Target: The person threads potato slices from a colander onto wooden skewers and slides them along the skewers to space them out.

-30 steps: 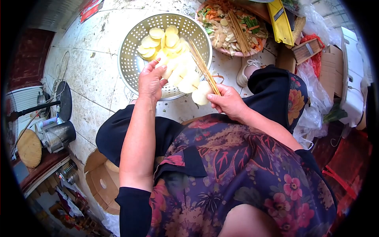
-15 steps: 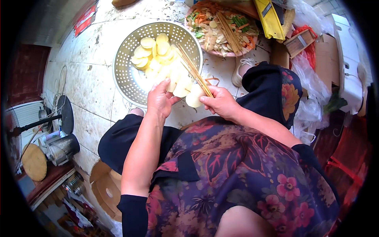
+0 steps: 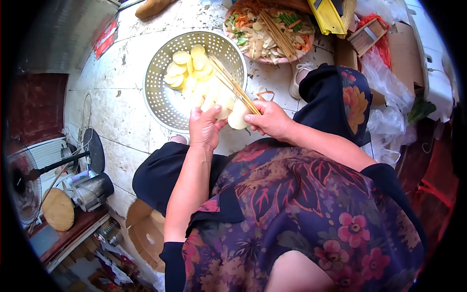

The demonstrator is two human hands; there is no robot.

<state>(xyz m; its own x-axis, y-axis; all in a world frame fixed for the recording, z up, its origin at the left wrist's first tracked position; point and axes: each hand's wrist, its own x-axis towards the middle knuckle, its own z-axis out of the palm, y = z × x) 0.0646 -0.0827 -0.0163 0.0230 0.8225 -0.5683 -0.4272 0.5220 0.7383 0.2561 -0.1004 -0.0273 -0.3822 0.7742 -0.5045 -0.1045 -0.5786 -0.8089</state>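
Observation:
My right hand (image 3: 270, 119) is closed around a bundle of thin bamboo skewers (image 3: 229, 82), which slant up and left over the colander. Pale potato slices (image 3: 238, 117) hang in a row along the skewers, the nearest right by my right fingertips. Thumb and fingers of my left hand (image 3: 205, 127) are pinched at the slices from below, close to the colander's near rim. Under them stands a perforated metal colander (image 3: 156, 102) with more potato slices (image 3: 179, 72) inside. Glare washes out the slices in the middle.
Beyond the colander, a pink basin (image 3: 265, 59) holds cut vegetables (image 3: 245, 36) and more skewers. A yellow slicer (image 3: 329, 17) and a wooden grater (image 3: 368, 36) lie at the upper right, near plastic bags (image 3: 384, 87). A fan (image 3: 24, 180) and a cardboard box (image 3: 146, 233) are at left.
My left hand has shifted right, closer to my right hand, with its fingers still at the potato slices. My right hand keeps hold of the skewers. The whole view has moved slightly.

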